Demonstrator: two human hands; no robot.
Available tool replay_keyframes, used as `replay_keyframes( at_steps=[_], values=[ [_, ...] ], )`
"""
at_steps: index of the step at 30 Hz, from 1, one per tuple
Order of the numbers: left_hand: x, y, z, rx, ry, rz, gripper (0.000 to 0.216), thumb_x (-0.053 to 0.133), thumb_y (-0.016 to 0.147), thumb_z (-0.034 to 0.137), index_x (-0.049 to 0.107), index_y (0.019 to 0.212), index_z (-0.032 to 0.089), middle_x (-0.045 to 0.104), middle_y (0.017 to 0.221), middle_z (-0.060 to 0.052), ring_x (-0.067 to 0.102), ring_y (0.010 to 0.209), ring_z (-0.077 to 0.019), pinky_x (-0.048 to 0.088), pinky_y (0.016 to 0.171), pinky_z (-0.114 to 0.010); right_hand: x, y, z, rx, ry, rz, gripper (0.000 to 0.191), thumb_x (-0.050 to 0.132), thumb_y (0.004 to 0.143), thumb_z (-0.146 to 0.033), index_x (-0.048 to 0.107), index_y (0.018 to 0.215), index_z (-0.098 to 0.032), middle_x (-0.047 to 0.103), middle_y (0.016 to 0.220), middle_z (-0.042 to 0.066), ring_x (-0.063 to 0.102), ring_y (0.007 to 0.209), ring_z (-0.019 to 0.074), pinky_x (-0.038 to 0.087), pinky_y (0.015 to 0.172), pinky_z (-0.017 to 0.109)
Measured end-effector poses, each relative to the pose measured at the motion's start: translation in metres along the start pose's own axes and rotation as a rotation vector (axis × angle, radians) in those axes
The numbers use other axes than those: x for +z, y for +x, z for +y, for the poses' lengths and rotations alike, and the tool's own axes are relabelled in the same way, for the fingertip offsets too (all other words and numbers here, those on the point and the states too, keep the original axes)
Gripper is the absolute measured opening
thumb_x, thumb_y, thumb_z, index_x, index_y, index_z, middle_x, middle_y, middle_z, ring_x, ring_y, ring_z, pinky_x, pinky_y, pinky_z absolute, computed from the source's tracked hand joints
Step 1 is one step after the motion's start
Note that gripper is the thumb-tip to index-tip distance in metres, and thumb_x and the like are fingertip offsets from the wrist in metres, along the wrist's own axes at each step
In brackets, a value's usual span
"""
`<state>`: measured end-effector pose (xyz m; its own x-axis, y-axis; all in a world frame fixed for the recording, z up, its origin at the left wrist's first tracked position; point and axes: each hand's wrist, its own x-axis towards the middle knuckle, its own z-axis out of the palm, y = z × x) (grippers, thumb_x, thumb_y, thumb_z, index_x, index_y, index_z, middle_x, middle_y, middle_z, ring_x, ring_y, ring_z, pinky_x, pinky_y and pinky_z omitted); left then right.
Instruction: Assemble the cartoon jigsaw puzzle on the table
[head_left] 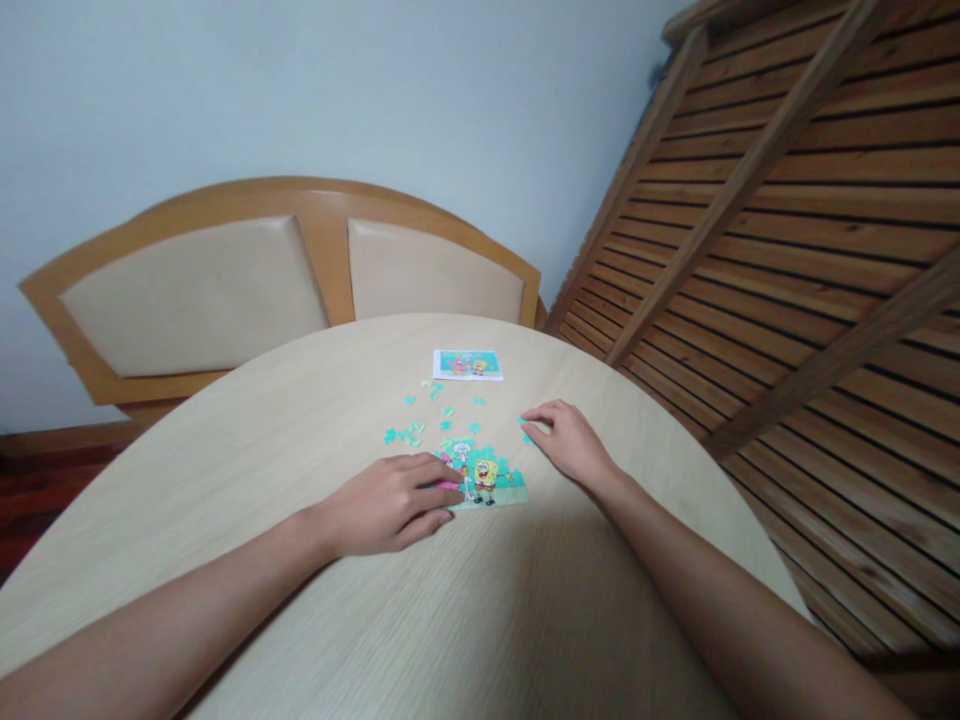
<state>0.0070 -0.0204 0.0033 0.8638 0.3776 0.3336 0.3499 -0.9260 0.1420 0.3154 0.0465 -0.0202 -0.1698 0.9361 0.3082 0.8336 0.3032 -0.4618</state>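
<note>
We see a partly joined puzzle [487,480] lying near the middle of the round surface [262,450]. Our left hand [394,500] lies low with its fingers stretched over the puzzle's left part, pinching nothing. Our right hand [566,440] is to the right of the puzzle and a little farther off, thumb and forefinger narrowly apart beside small teal pieces [527,438]; we cannot tell whether they grip one. Loose pieces [390,436] spread to the puzzle's left and far side. Beyond them we see a printed picture [469,366], lying flat.
</note>
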Motion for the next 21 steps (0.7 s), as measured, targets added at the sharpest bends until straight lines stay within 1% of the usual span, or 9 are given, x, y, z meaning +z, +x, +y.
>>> replay_keyframes(
  at_steps=[4, 6, 10, 12, 15, 17, 19, 21],
  values=[
    [0.000, 0.000, 0.001, -0.001, 0.008, -0.009, 0.028, 0.045, 0.103, 0.030, 0.064, 0.121, 0.020, 0.067, 0.122, -0.011, 0.063, 0.111, -0.0238, 0.052, 0.099, -0.041, 0.003, 0.005, 0.005, 0.021, 0.055, -0.032, 0.014, 0.065, 0.084, -0.024, 0.075, 0.092, -0.020, 0.071, 0.101, 0.008, 0.065, 0.098, 0.0223, 0.048, 0.093, 0.036],
    [0.000, 0.000, 0.000, -0.001, 0.007, -0.002, 0.028, 0.045, 0.103, 0.030, 0.064, 0.121, 0.020, 0.067, 0.121, -0.011, 0.063, 0.111, -0.0238, 0.053, 0.098, -0.041, 0.004, 0.006, 0.007, 0.008, 0.061, -0.051, 0.011, 0.066, 0.082, -0.023, 0.074, 0.089, -0.020, 0.071, 0.101, 0.007, 0.064, 0.099, 0.0215, 0.047, 0.093, 0.035],
    [0.000, 0.000, -0.001, 0.005, -0.003, 0.007, 0.028, 0.046, 0.103, 0.030, 0.063, 0.122, 0.020, 0.067, 0.121, -0.011, 0.063, 0.111, -0.0237, 0.053, 0.099, -0.042, 0.002, 0.004, 0.007, -0.045, 0.065, -0.100, 0.009, 0.063, 0.085, -0.024, 0.072, 0.085, -0.020, 0.071, 0.099, 0.006, 0.063, 0.098, 0.0206, 0.046, 0.092, 0.033],
    [0.000, 0.000, -0.001, 0.002, 0.003, -0.005, 0.028, 0.045, 0.103, 0.030, 0.063, 0.122, 0.020, 0.067, 0.121, -0.011, 0.063, 0.112, -0.0239, 0.053, 0.100, -0.042, 0.001, 0.002, 0.005, -0.051, 0.051, -0.100, 0.010, 0.064, 0.085, -0.025, 0.071, 0.089, -0.019, 0.071, 0.099, 0.007, 0.063, 0.097, 0.0213, 0.046, 0.091, 0.034],
    [0.001, 0.000, -0.001, -0.004, 0.007, -0.016, 0.029, 0.046, 0.103, 0.030, 0.063, 0.122, 0.019, 0.066, 0.123, -0.011, 0.063, 0.112, -0.0244, 0.053, 0.100, -0.042, -0.001, 0.000, 0.003, -0.050, 0.034, -0.071, 0.017, 0.068, 0.083, -0.029, 0.071, 0.097, -0.018, 0.070, 0.102, 0.009, 0.063, 0.097, 0.0231, 0.047, 0.090, 0.036],
    [0.001, 0.000, 0.000, 0.000, 0.002, -0.013, 0.029, 0.045, 0.103, 0.030, 0.063, 0.122, 0.019, 0.067, 0.122, -0.011, 0.064, 0.112, -0.0244, 0.054, 0.099, -0.043, -0.002, 0.000, 0.003, -0.062, 0.053, -0.070, 0.017, 0.064, 0.088, -0.031, 0.072, 0.095, -0.018, 0.071, 0.101, 0.009, 0.063, 0.097, 0.0238, 0.048, 0.091, 0.037],
    [0.001, 0.000, 0.001, 0.013, -0.009, -0.010, 0.029, 0.045, 0.103, 0.029, 0.063, 0.123, 0.020, 0.067, 0.123, -0.011, 0.064, 0.112, -0.0241, 0.054, 0.099, -0.042, -0.002, 0.000, 0.001, -0.091, 0.087, -0.087, 0.021, 0.057, 0.093, -0.032, 0.074, 0.093, -0.019, 0.072, 0.100, 0.009, 0.064, 0.098, 0.0241, 0.048, 0.091, 0.038],
    [0.002, 0.000, 0.001, 0.039, -0.025, -0.016, 0.029, 0.045, 0.103, 0.028, 0.062, 0.124, 0.021, 0.067, 0.126, -0.011, 0.064, 0.115, -0.0238, 0.054, 0.101, -0.042, -0.002, -0.002, -0.004, -0.133, 0.098, -0.094, 0.025, 0.053, 0.096, -0.032, 0.075, 0.099, -0.021, 0.072, 0.105, 0.009, 0.064, 0.102, 0.0248, 0.047, 0.094, 0.041]
  ],
)
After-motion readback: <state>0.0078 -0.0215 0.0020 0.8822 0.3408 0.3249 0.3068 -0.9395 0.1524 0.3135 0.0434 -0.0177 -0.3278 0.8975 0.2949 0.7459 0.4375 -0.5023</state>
